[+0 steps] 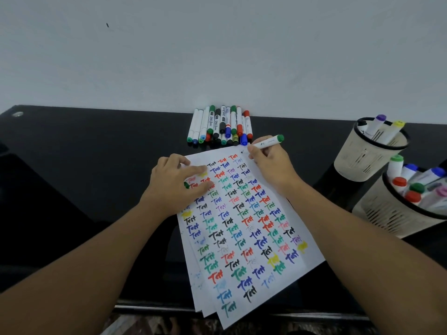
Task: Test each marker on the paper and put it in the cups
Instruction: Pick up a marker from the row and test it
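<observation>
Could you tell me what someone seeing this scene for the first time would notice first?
The eye goes first to the white paper in the middle of the dark desk, covered in rows of the word "Test" in many colours. At its top corner the right hand holds a green-capped marker, while the left hand lies on the sheet. A pile of markers lies by the wall, and two mesh cups of markers stand to the right.

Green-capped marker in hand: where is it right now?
In the head view, the green-capped marker is in the right hand, tip at the paper's far right corner, just in front of the marker pile.
</observation>
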The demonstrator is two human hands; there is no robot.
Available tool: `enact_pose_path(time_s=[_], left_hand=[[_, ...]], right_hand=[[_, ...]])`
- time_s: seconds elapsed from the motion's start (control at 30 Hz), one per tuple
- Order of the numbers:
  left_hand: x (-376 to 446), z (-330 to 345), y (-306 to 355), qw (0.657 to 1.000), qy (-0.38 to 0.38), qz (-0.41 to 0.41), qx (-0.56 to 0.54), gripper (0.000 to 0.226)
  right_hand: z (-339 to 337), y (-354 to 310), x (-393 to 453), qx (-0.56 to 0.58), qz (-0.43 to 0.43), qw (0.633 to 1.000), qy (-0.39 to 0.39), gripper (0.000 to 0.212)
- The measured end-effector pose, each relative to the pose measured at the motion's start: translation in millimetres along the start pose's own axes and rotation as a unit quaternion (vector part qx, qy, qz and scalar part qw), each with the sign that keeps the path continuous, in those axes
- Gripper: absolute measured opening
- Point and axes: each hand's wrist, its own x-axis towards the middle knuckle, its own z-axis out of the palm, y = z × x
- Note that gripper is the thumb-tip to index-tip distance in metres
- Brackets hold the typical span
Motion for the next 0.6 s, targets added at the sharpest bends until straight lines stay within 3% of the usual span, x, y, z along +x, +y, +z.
enact_pose_path(time_s=[0.6], left_hand=[[0.8, -0.1, -0.9, 1.0, 0.007, 0.0, -0.003, 0.083]], right_hand=[[5.4, 5.0, 9.4, -0.038, 0.029, 0.999, -0.005, 0.021]])
